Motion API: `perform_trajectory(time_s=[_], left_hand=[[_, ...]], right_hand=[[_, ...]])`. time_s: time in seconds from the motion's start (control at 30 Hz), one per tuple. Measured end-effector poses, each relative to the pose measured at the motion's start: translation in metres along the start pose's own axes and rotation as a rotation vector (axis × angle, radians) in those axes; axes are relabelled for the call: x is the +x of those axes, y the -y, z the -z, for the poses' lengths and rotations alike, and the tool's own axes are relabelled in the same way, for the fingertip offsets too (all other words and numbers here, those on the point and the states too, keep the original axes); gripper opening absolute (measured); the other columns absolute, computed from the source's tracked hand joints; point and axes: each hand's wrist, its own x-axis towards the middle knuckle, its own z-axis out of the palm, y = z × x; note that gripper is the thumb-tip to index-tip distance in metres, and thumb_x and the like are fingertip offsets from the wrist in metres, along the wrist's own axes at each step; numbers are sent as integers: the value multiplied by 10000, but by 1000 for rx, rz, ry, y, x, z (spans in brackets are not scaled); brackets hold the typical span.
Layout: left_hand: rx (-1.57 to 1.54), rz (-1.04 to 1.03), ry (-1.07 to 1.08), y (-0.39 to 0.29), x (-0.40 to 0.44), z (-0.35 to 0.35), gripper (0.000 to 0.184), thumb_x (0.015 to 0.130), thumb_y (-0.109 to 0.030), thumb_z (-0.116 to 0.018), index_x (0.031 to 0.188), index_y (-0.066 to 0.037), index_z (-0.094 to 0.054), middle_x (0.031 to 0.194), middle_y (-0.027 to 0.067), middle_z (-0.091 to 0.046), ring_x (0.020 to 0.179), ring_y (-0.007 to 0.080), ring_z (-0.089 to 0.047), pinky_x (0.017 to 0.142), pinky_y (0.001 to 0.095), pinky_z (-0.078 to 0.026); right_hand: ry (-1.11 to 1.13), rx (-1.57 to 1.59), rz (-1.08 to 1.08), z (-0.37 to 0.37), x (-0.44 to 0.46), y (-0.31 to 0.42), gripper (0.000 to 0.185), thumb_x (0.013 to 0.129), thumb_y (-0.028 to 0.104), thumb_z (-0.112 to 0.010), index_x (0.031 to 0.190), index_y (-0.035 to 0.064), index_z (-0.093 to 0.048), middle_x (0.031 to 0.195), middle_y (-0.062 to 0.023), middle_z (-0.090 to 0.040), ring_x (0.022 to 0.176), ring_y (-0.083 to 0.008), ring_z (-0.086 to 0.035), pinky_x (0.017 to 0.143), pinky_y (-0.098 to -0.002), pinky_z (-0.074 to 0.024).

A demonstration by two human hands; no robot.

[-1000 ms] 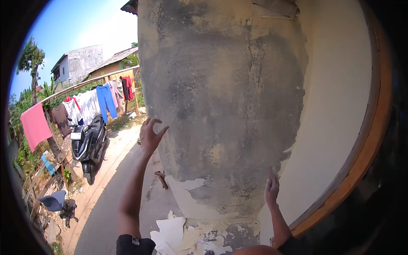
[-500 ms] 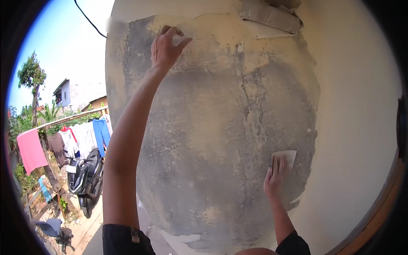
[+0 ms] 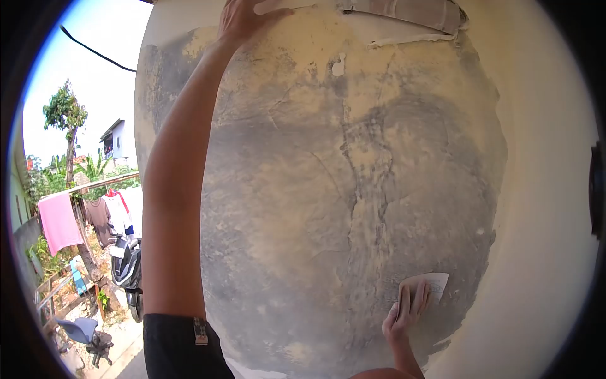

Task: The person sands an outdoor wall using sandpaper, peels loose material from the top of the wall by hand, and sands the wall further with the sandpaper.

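The left hand [image 3: 240,20], thumb spread from partly cropped fingers, is now above the pale chip [image 3: 339,65] it was level with. The right hand [image 3: 404,316] keeps its fingers extended over the white sheet [image 3: 437,285], holding it against the wall [image 3: 284,215].

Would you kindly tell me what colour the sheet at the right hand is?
The sheet looks whitish; it shows best in the head view.

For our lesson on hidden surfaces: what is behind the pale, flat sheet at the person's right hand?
Past the edges of the pale, flat sheet shows the patchy grey-and-cream wall. What lies directly behind the sheet and the right hand is covered.
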Motion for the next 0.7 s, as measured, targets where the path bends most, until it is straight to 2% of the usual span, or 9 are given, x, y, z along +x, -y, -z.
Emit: perform_trajectory(time_s=[0.03, 0.13, 0.3, 0.43, 0.53, 0.63, 0.7], left_hand=[[47, -13, -9, -1, 2, 0, 771, 820, -461, -667, 1454, -160, -348, 1439, 187, -392, 1349, 362, -333, 1135, 467, -217], [249, -211, -303, 2, 4, -13, 475, 788, -483, -706, 1200, -253, -649, 1288, 0, -579, 1219, 249, -501, 1029, 410, -407], [323, -277, -230, -6, 6, -6, 365, 880, -437, -611, 1188, -245, -656, 1270, -4, -593, 1189, 224, -530, 1002, 385, -441], [507, -443, -276, -15, 3, -6, 308, 918, -359, -574, 1187, -224, -644, 1261, -8, -596, 1142, 205, -565, 977, 355, -472], [487, -444, -249, -17, 1, -9, 282, 911, -303, -589, 1174, -212, -639, 1214, -9, -619, 1107, 200, -587, 974, 347, -480], [451, -554, -356, -18, 3, -9, 241, 851, -238, -661, 1065, -128, -658, 1063, 12, -661, 977, 221, -624, 869, 360, -515], [509, -577, -353, -18, 4, -8, 229, 865, -185, -629, 1085, -128, -654, 1036, 9, -674, 951, 208, -637, 846, 344, -534]], right_hand=[[0, -14, 11, 0, -1, -1, 430, 987, 233, -344, 1286, -36, -496, 1425, -321, -328, 1325, -502, -297, 1080, -606, -209], [-24, -40, 24, -3, -4, -4, 422, 985, 233, -351, 1262, -41, -513, 1408, -327, -352, 1310, -505, -320, 1076, -608, -217], [-63, 3, 17, -3, -5, -2, 413, 977, 239, -368, 1207, -45, -561, 1373, -331, -400, 1285, -507, -357, 1072, -611, -224], [-88, 26, -26, -9, -10, -4, 456, 971, 327, -344, 1230, 33, -578, 1398, -288, -405, 1303, -486, -356, 1072, -611, -216], [-90, 22, -26, -7, -9, -4, 464, 974, 338, -338, 1222, 33, -584, 1398, -284, -408, 1301, -483, -360, 1072, -609, -220], [-109, 26, -21, -8, -8, -4, 464, 975, 343, -338, 1216, 33, -587, 1394, -280, -414, 1297, -477, -369, 1073, -604, -222], [-113, 27, -27, -9, -10, -4, 468, 976, 349, -339, 1215, 33, -587, 1392, -276, -420, 1296, -471, -374, 1073, -602, -224]])
